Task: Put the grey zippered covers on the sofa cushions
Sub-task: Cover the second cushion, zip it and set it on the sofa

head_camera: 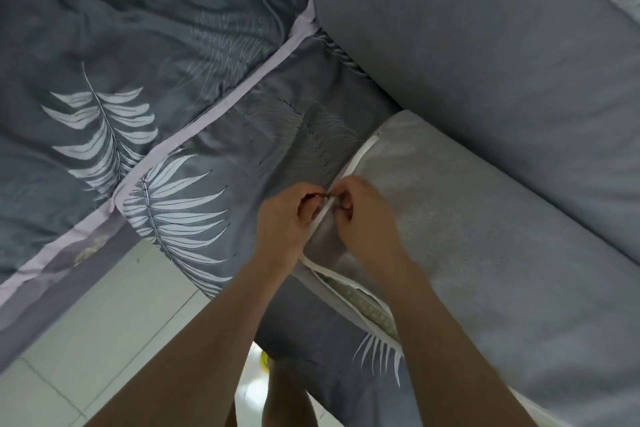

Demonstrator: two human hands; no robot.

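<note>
- Pinching the white zipper (pixel 349 166) from both sides, the left hand (pixel 282 222) and right hand (pixel 363 218) are meeting fingertip to fingertip, each with fingers curled tightly on the tape; the slider itself is too small to make out.
- Running along the near edge of the grey cover (pixel 485 253), the zipper's two tapes are lying together beyond the hands and gaping apart below them, toward the person.
- Showing through that gap is the inner cushion (pixel 367 305), pale and patterned, sitting inside the cover.
- Lying flat in the lower right of the view, the covered cushion is resting partly on the leaf-printed quilt (pixel 121 62), its zipper edge facing left.
- Sitting just behind it, in the upper right, a second grey cushion (pixel 485 45) is touching or nearly touching the first; which one I cannot tell.
- Spreading over the left and upper left, the dark grey quilt is hanging over its edge above a pale tiled floor (pixel 104 322).
- Reaching in from the bottom edge, both bare forearms are crossing the floor and the quilt.
</note>
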